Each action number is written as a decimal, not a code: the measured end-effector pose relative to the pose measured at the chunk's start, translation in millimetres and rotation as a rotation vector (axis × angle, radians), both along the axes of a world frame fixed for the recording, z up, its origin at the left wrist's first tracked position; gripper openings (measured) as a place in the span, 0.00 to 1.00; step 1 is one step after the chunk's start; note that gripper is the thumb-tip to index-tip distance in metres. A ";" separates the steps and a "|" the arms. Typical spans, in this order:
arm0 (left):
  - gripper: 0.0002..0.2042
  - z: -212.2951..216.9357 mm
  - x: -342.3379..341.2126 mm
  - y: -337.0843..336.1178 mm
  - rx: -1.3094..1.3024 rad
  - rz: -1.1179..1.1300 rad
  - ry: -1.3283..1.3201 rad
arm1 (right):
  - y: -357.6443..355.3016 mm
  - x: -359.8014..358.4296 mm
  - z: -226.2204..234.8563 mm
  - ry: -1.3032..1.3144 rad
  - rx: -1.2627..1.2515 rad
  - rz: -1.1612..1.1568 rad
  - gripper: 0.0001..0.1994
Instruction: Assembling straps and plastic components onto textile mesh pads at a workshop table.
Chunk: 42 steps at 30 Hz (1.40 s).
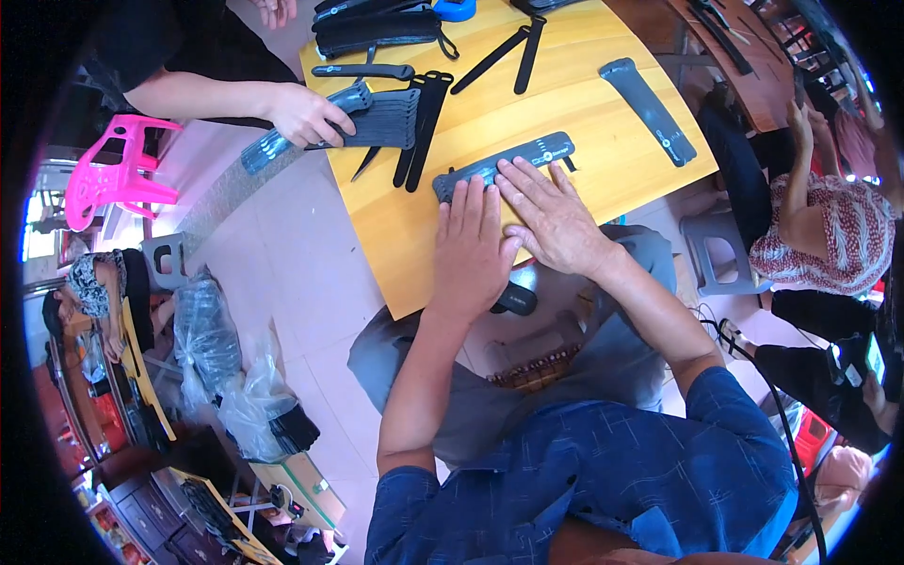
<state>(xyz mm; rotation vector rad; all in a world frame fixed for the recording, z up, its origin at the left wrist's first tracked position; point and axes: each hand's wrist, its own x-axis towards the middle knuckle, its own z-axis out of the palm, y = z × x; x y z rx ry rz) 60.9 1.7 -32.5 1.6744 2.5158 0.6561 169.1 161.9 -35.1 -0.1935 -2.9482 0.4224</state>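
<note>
A flat, plastic-wrapped packet of black straps (549,148) lies crosswise near the table's front edge. My left hand (471,247) rests on its left part with fingers stretched out. My right hand (554,218) presses flat over its middle, fingers straight and slightly apart, thumb close to the left hand. Part of the packet is hidden under my fingertips. A similar wrapped packet (648,111) lies to the right, apart from my hands. Across the table's left side, a co-worker's hand (315,115) holds another shiny packet (266,153) beside a stack of black straps (391,118).
Loose black straps (428,132) and a joined pair of straps (529,55) lie on the yellow wooden table (377,221). Black pouches (377,36) and a blue round object (455,9) sit at the back. A pink stool (132,179), plastic bags (209,325) and a grey stool (718,252) stand around.
</note>
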 end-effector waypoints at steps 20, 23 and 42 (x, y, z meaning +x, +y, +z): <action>0.36 -1.8 -4.1 -3.8 -0.054 0.030 -0.051 | 31.5 24.5 1.7 -0.007 0.053 -0.289 0.37; 0.36 0.3 -8.1 -9.6 -0.051 0.048 -0.062 | 33.4 26.3 1.6 -0.024 0.046 -0.300 0.38; 0.25 8.6 -36.3 -41.8 -0.016 0.131 -0.017 | 35.5 23.9 3.7 -0.031 -0.011 -0.326 0.37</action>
